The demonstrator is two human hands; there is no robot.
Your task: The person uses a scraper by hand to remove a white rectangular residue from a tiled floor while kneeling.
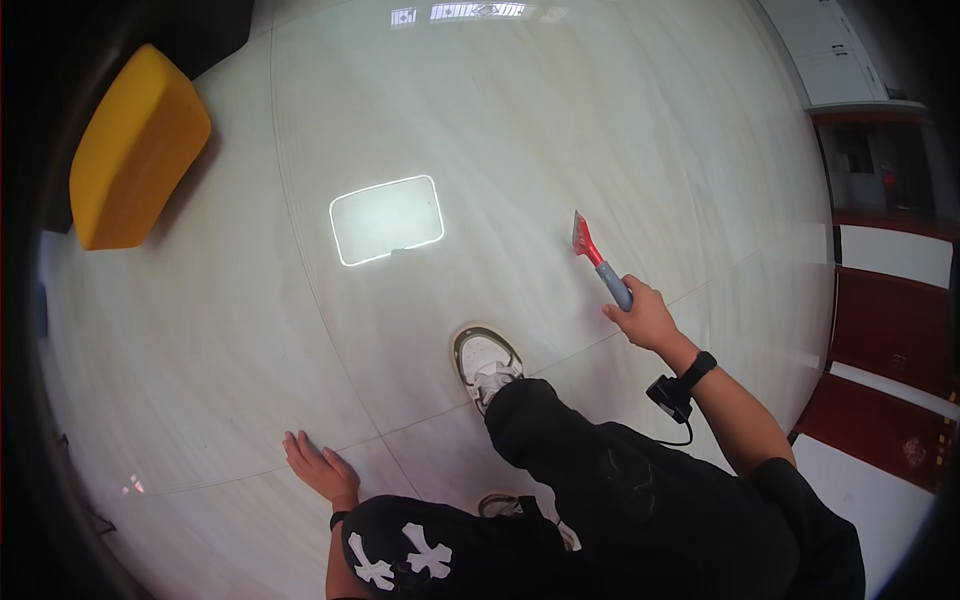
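In the head view my right hand [646, 315] grips the grey handle of a red scraper [589, 244]. Its metal blade points away from me over the pale marbled tile floor [487, 135]; whether the blade touches the tiles I cannot tell. My left hand [324, 466] holds nothing, its fingers a little apart and pointing forward. It is low beside my knee, close to a tile joint, and appears to rest on the floor.
A yellow padded block [142, 150] lies at the far left. My white shoe [487, 364] is planted between my hands. Red and white cabinets or doors [889, 315] line the right side. A ceiling light's reflection [386, 220] shines on the tiles. A wired device [670, 397] hangs at my right wrist.
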